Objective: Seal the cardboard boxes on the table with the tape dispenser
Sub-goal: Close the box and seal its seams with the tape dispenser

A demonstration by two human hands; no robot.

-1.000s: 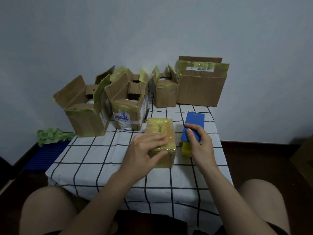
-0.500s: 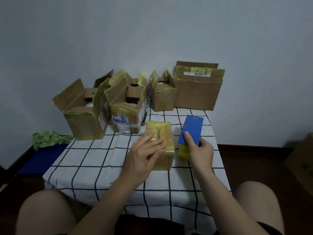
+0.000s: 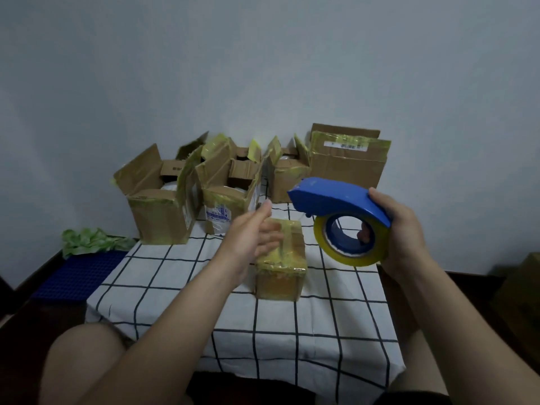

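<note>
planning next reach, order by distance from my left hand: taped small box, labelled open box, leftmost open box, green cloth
1. taped small box, at left hand
2. labelled open box, behind
3. leftmost open box, back left
4. green cloth, floor left

The small box [image 3: 280, 258] is sitting at the middle of the table [image 3: 175, 287]. Standing behind it are a first open box [image 3: 157, 211] at 10 o'clock, a second open box [image 3: 230, 197] at 11, a third open box [image 3: 287, 176] at 12 and a large box [image 3: 347, 162] at 1. My left hand [image 3: 254, 232] is hanging over its 10 o'clock corner. My right hand [image 3: 406, 229] is holding the tape dispenser [image 3: 342, 214] above its 2 o'clock.
</note>
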